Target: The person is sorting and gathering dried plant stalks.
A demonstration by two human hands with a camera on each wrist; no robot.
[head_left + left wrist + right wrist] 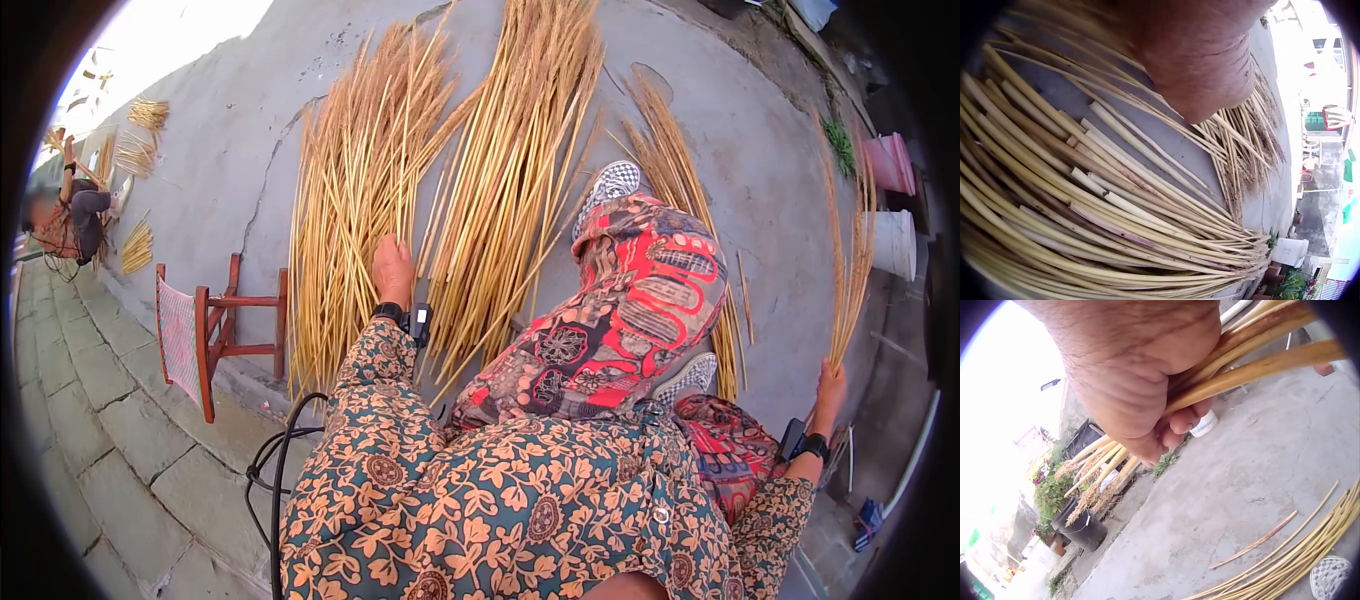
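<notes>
In the head view my left hand [393,268] is over the lower part of a large pile of straw-coloured stalks with feathery heads [345,220]. In the left wrist view that hand [1204,62] overlaps several thin stalks; its fingertips are hidden, so I cannot tell whether they grip any. A second pile of stalks [500,200] lies right beside it. Out to the far right, my right hand [830,390] grips a small bunch of stalks [850,270], heads pointing up and away in the head view. The right wrist view shows curled fingers [1182,422] wrapped round them.
A smaller stalk bundle [690,190] lies by my checkered shoes [612,182]. A wooden folding stool [228,300] stands at left, near a black cable [282,460]. Another person [85,205] sits at far left among stalks. Buckets [893,243] line the right side.
</notes>
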